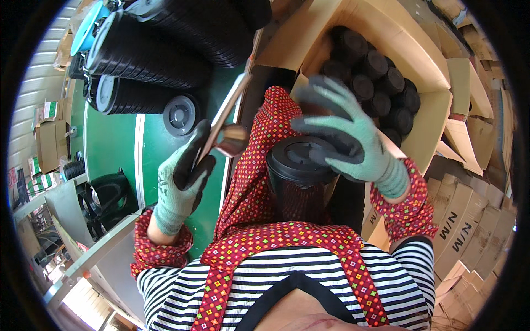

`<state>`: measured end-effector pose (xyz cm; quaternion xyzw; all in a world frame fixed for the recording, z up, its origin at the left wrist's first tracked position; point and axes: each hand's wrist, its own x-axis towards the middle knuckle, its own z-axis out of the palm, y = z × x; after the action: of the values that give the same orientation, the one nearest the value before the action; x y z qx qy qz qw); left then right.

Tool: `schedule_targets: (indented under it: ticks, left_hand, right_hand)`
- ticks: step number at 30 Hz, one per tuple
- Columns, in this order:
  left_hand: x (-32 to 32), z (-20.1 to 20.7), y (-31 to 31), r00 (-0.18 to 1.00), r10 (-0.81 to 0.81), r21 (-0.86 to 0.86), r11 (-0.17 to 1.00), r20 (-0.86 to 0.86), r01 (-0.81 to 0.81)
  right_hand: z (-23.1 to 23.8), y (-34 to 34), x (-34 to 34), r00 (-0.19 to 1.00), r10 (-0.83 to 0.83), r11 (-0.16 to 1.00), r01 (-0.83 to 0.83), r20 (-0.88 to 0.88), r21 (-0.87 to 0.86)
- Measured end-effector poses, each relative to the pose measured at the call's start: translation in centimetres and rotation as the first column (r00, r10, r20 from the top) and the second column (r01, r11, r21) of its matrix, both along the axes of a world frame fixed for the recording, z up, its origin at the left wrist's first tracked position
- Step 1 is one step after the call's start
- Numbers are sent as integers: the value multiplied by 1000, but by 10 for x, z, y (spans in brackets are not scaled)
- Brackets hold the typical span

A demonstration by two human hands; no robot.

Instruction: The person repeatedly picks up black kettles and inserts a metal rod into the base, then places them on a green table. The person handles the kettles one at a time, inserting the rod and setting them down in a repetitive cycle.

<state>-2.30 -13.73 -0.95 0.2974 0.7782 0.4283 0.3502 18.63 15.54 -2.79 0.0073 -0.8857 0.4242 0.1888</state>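
Note:
My left hand (pixel 185 176), in a green knit glove with a dark palm, is closed round a long flat piece with pale edges (pixel 225 105). A glossy brown curled part (pixel 232 140) juts from its side; I cannot make out its exact kind. Upright at my lap stands a dark cylinder with a round black top (pixel 301 157), looking like a stack of black plastic pots. Over its right side hovers my gloved right hand (pixel 345 129), fingers spread and blurred, holding nothing. The thumb side overlaps the rim; whether it touches is unclear.
Stacked black plastic pots (pixel 149 55) lie on the green table (pixel 157 143) at left, beside a round black disc (pixel 181 115). An open cardboard box (pixel 433 105) at right holds several black stacks (pixel 381 83). Cartons (pixel 464 220) stand further right.

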Motion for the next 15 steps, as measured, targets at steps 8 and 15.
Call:
schedule_targets:
  ticks: [8, 15]
  left_hand:
    - [-1, 61, 115, 871, -490, 267, 843, 26, 467]
    - [44, 17, 172, 532, -678, 337, 412, -507, 847]
  right_hand:
    - [-41, 44, -78, 966, 214, 971, -227, -148, -76]
    - [-128, 14, -57, 889, 321, 656, -458, -326, -600]
